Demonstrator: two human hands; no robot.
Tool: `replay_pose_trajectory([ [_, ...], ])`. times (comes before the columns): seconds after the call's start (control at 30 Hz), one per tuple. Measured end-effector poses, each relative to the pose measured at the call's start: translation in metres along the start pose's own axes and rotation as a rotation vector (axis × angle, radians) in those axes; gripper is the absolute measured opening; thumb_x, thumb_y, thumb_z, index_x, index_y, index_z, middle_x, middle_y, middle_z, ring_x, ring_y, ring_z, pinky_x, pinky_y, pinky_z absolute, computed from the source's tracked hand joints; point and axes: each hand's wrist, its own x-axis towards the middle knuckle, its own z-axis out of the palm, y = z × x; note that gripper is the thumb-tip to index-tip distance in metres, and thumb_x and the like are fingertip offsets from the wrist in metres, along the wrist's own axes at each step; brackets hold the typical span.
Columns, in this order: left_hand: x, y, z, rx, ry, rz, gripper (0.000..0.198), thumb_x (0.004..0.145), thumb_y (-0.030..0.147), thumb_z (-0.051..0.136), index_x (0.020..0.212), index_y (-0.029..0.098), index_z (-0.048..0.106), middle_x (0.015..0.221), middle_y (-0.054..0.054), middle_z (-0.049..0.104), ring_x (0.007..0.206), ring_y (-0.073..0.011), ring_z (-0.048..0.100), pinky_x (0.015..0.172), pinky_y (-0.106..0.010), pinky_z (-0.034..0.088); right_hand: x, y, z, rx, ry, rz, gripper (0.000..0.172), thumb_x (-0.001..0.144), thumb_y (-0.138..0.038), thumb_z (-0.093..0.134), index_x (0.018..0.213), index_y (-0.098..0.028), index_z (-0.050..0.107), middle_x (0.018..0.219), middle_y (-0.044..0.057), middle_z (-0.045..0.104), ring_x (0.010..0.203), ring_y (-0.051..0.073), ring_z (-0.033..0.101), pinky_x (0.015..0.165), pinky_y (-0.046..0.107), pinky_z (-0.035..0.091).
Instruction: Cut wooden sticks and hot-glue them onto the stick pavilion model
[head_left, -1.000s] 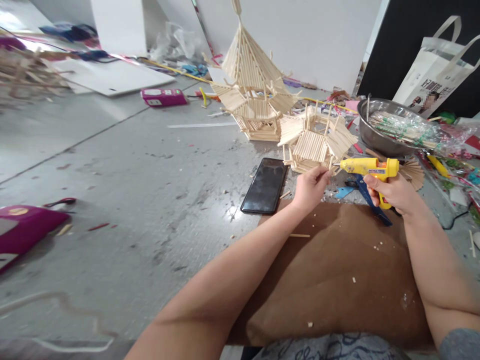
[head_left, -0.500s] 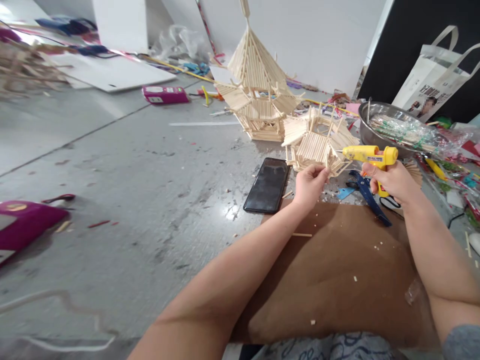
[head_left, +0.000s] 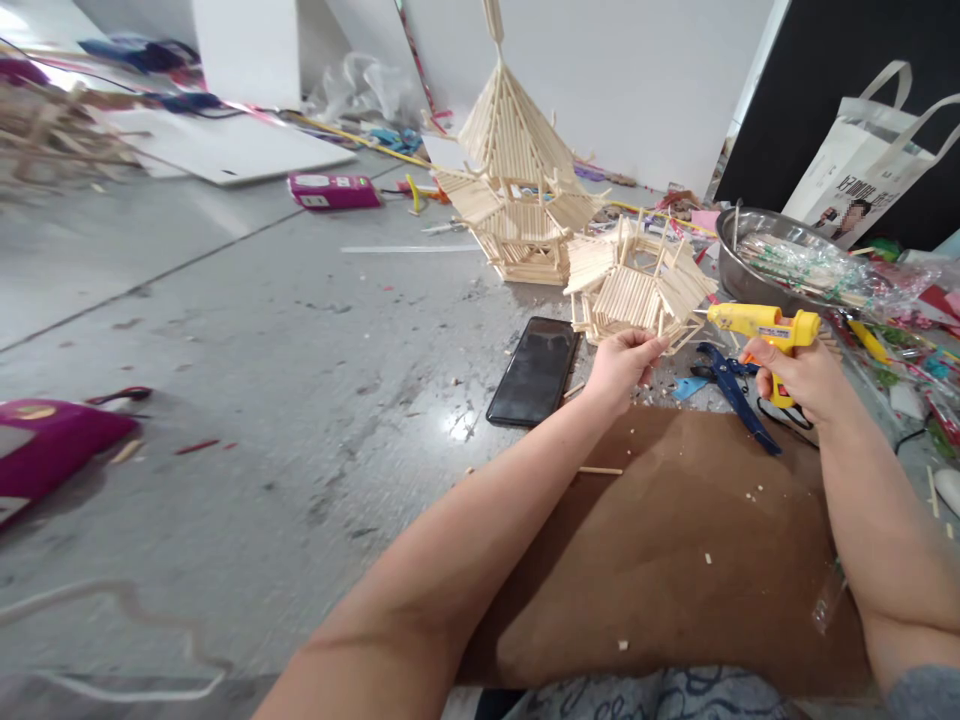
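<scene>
My right hand (head_left: 799,375) is wrapped round a yellow hot glue gun (head_left: 739,320), its nozzle pointing left, just off the right side of a small pavilion model (head_left: 626,290) built of pale wooden sticks. At the model's front lower edge, my left hand (head_left: 622,365) pinches a short wooden stick (head_left: 661,324) between thumb and fingers. The fingertips partly cover the model's base there. Behind it stands a taller stick pagoda (head_left: 525,190) with a pointed roof.
A black phone (head_left: 534,370) lies left of my left hand. Blue-handled pliers (head_left: 739,400) rest below the glue gun, by a brown board (head_left: 675,560). A metal bowl (head_left: 750,265) of wrapped sticks sits at right. Purple boxes (head_left: 334,191) lie on the grey table (head_left: 300,350).
The glue gun in my right hand has moved right, its nozzle drawing away from the small model. My left hand has shifted slightly right, still pinching at the model's front edge.
</scene>
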Motion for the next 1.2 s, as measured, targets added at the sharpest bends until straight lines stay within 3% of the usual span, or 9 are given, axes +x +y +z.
replay_pose_trajectory([
  [0.27,0.006,0.004,-0.001,-0.111,-0.043,-0.229,0.025,0.066,0.026,0.066,0.056,0.017,0.044,0.045,0.006,0.043,0.031,-0.0017,0.033,0.033,-0.02,0.019,0.001,0.002,0.003,0.011,-0.008,0.021,0.036,0.065,-0.051,0.064,0.071,-0.017,0.056,0.065,0.002,0.059,0.035,0.007,0.047,0.031,0.023,0.034],
  [0.73,0.011,0.007,-0.001,-0.103,-0.021,-0.174,0.026,0.069,0.02,0.064,0.053,0.017,0.044,0.044,0.005,0.043,0.031,-0.0018,0.032,0.033,-0.021,0.019,0.006,0.004,0.009,-0.059,-0.021,0.014,0.034,0.063,-0.051,0.065,0.065,-0.018,0.059,0.038,-0.003,0.048,0.035,0.011,0.047,0.035,0.023,0.037],
  [1.1,0.016,0.006,-0.005,-0.092,-0.052,-0.164,0.025,0.069,0.019,0.063,0.053,0.015,0.044,0.041,0.006,0.04,0.029,-0.002,0.033,0.033,-0.02,0.017,0.008,0.0,0.018,-0.059,0.005,-0.021,0.041,0.063,-0.056,0.062,0.066,-0.016,0.057,0.054,0.0,0.056,0.036,0.007,0.047,0.036,0.022,0.036],
  [1.2,0.017,0.006,-0.004,-0.111,-0.054,-0.159,0.024,0.07,0.018,0.062,0.054,0.015,0.044,0.04,0.006,0.041,0.029,-0.0021,0.032,0.033,-0.02,0.017,0.011,-0.001,0.022,-0.066,-0.006,-0.055,0.04,0.064,-0.056,0.061,0.063,-0.016,0.055,0.049,-0.001,0.054,0.036,0.008,0.046,0.034,0.021,0.034],
])
